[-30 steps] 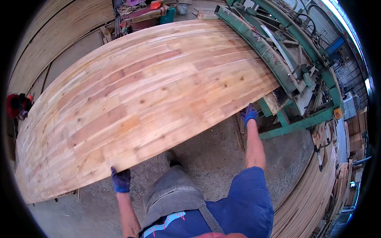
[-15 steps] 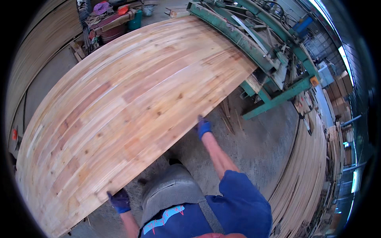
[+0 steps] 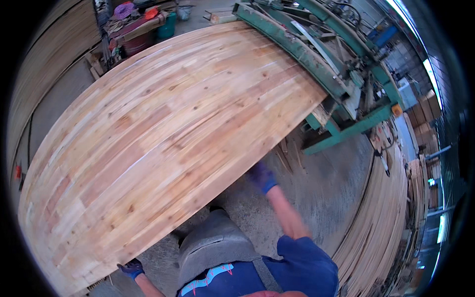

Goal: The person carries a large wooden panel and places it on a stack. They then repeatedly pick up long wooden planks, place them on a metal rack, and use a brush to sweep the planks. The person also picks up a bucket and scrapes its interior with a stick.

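Note:
A large wooden panel [image 3: 163, 133], made of many joined strips with knots, slants across the view from lower left to the machine at upper right. My left hand [image 3: 131, 269], in a dark blue glove, grips its near edge close to the lower left end, with some fingers hidden. Farther right along that edge is my right hand [image 3: 262, 177], also gloved in blue. It is smeared by motion, and I cannot tell whether it touches the panel. The panel's far right end meets a green metal machine [image 3: 297, 54].
Long thin wood strips [image 3: 371, 213] are stacked on the right. Another tall stack of boards [image 3: 54, 64] stands at far left. Behind the panel, a cluttered stand [image 3: 136, 29] holds a purple cloth item, beside a green bucket [image 3: 167, 25]. Wood scraps lie on the concrete floor [image 3: 307, 183].
My right hand has come down from the panel's edge toward me and slightly right. My left hand has shifted left and lower along the edge. The strip pattern shows the panel has moved.

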Available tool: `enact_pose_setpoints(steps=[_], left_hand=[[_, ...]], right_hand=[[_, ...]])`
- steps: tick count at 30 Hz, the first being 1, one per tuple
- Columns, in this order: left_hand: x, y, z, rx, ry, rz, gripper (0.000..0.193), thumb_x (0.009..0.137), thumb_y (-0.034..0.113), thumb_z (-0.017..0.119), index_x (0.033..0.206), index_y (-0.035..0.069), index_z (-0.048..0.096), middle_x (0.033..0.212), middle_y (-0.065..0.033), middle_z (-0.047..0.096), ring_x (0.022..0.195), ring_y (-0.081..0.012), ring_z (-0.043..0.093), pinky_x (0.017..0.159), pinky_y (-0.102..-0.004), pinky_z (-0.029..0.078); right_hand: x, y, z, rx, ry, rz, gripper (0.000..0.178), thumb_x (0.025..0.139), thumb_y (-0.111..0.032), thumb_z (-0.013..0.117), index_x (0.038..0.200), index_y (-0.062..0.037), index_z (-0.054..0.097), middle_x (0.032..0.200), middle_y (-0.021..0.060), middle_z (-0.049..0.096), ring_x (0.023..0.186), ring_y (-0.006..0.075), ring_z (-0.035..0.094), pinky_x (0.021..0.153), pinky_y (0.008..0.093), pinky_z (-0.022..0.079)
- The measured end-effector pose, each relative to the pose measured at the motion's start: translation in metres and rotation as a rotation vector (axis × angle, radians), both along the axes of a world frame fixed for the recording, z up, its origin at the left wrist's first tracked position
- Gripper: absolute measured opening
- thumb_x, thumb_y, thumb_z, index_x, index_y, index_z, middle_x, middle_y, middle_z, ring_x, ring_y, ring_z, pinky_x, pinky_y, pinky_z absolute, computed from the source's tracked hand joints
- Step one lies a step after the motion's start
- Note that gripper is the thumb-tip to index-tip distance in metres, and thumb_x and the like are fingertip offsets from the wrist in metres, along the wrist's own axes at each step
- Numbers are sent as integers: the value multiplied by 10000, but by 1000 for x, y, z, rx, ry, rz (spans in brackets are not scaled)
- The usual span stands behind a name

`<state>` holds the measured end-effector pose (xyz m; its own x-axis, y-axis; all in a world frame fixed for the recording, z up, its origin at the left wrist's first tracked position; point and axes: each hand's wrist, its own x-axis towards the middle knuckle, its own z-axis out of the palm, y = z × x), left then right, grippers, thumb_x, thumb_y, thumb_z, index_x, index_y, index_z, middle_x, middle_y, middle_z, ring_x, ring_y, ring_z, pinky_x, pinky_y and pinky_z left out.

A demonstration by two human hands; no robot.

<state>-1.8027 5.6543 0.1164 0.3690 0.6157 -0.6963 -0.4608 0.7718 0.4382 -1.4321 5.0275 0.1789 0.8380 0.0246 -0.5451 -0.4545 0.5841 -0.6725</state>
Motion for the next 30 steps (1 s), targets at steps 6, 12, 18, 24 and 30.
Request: enact_pose_setpoints(steps=[6,12,18,24,30], left_hand=[[109,-142,13,22,-130,-226,618,845,542,584,1294,127,492,1329,-103,510,1196,-290,487,993,-468,427],[168,-215,4,-127,-128,-244,640,815,551,611,1279,123,504,1290,-94,538,1163,-283,512,997,-447,427],[173,-230,-7,-105,-305,-346,552,853,508,585,1235,112,548,1262,-93,576,1157,-274,535,987,-412,446],[239,-320,36,-397,-236,-359,607,843,477,623,1273,69,491,1251,-117,567,1156,-302,523,1019,-445,410],[147,-235,12,-41,-331,-302,771,842,577,536,1387,65,350,1380,-169,424,1228,-363,436,1029,-534,366]], right_hand=[[151,-194,1,-446,196,-317,525,889,-600,439,1154,-164,562,1039,97,654,923,256,612,841,419,469],[210,-229,4,-293,12,-386,579,860,-518,541,1328,-186,469,1319,71,519,1159,290,515,977,486,397],[152,-118,-37,-156,35,-360,518,865,-352,632,1311,-138,476,1295,106,531,1154,310,514,934,530,458],[21,40,-17,210,318,-98,538,891,-338,576,1350,-108,416,1332,130,506,1213,355,473,1020,531,389],[29,-26,-45,167,-125,102,673,895,-500,467,1386,-56,348,1368,157,438,1226,320,422,1069,454,323]])
